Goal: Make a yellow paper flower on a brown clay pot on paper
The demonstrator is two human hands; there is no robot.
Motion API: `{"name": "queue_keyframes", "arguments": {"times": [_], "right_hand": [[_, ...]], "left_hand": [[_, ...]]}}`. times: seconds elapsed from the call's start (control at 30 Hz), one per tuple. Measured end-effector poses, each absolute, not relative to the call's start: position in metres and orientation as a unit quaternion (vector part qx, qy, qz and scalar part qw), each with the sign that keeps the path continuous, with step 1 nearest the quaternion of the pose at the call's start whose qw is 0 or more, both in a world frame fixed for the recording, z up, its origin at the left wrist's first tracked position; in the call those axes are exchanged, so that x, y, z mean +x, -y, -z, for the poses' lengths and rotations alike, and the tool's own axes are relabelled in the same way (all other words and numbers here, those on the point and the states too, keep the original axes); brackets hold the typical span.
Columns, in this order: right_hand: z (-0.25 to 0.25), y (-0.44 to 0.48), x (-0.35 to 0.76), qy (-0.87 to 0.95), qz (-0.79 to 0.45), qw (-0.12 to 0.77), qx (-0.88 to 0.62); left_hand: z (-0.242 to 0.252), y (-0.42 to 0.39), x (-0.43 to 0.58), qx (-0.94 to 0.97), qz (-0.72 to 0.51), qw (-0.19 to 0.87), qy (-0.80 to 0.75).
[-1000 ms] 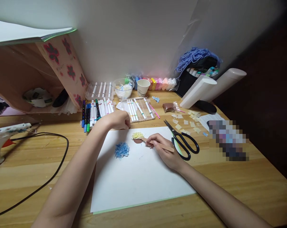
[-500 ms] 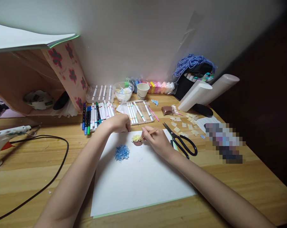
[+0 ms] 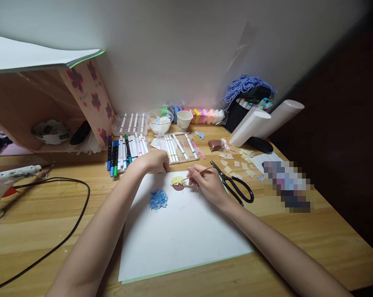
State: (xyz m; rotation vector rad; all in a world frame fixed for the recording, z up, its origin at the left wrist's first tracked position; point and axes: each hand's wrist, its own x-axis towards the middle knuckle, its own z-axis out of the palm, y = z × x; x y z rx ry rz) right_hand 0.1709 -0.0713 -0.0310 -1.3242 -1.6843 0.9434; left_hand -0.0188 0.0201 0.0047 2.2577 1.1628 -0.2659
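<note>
A sheet of white paper (image 3: 186,235) lies before me, bearing a round cluster of blue paper bits (image 3: 158,199). Near its top edge is a brown half-round patch (image 3: 178,187) topped with ruffled pale yellow paper pieces (image 3: 178,180). My right hand (image 3: 206,181) pinches a thin wooden stick (image 3: 207,168), whose lower end reaches the right side of the yellow pieces. At the paper's top edge my left hand (image 3: 158,161) rests with its fingers curled under; what they hold, if anything, is hidden. Black-handled scissors (image 3: 235,185) lie right of my right hand.
Yellow paper squares (image 3: 236,163) are scattered at right. Markers (image 3: 127,150), a clear bowl (image 3: 159,122), a paper cup (image 3: 184,120) and packets of coloured clay (image 3: 205,115) stand at the back. A glue gun (image 3: 7,185) with its black cord lies left; white rolls (image 3: 251,127) lean at right.
My right hand has drawn slightly right, away from the yellow pieces, and the stick now slants more into view. My left hand stays put. The camera view has shifted a little.
</note>
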Motion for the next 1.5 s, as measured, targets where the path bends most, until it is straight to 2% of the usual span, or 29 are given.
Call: {"name": "queue_keyframes", "arguments": {"times": [0.17,0.33,0.43,0.5,0.57,0.67,0.87,1.0,1.2,1.4,1.5], "right_hand": [[0.031,0.073,0.172,0.673,-0.377,0.380,-0.511],[0.019,0.074,0.206,0.617,-0.346,0.510,-0.489],[0.015,0.076,0.243,0.594,-0.302,0.546,-0.508],[0.015,0.079,0.268,0.596,-0.302,0.525,-0.527],[0.017,0.083,0.287,0.600,-0.316,0.493,-0.545],[0.019,0.088,0.304,0.623,-0.324,0.421,-0.574],[0.013,0.094,0.313,0.708,-0.237,0.239,-0.620],[0.011,0.097,0.322,0.712,-0.190,0.175,-0.653],[0.009,0.097,0.326,0.709,-0.169,0.164,-0.665],[0.008,0.098,0.324,0.712,-0.151,0.191,-0.659],[0.009,0.095,0.323,0.695,-0.152,0.232,-0.664]], "left_hand": [[-0.007,-0.018,-0.018,0.848,0.101,0.285,-0.434],[-0.013,-0.015,-0.019,0.857,0.090,0.278,-0.425],[-0.019,-0.012,-0.011,0.865,0.038,0.206,-0.456],[-0.021,-0.008,0.003,0.869,-0.011,0.175,-0.462],[-0.020,-0.003,0.024,0.881,-0.037,0.187,-0.433],[-0.012,0.001,0.062,0.897,-0.013,0.205,-0.391],[0.007,-0.008,0.124,0.900,0.001,0.178,-0.399],[0.011,-0.021,0.148,0.892,-0.026,0.152,-0.426],[0.016,-0.037,0.174,0.886,-0.044,0.164,-0.432],[0.026,-0.040,0.177,0.879,-0.063,0.226,-0.416],[0.025,-0.039,0.169,0.868,-0.098,0.267,-0.406]]}}
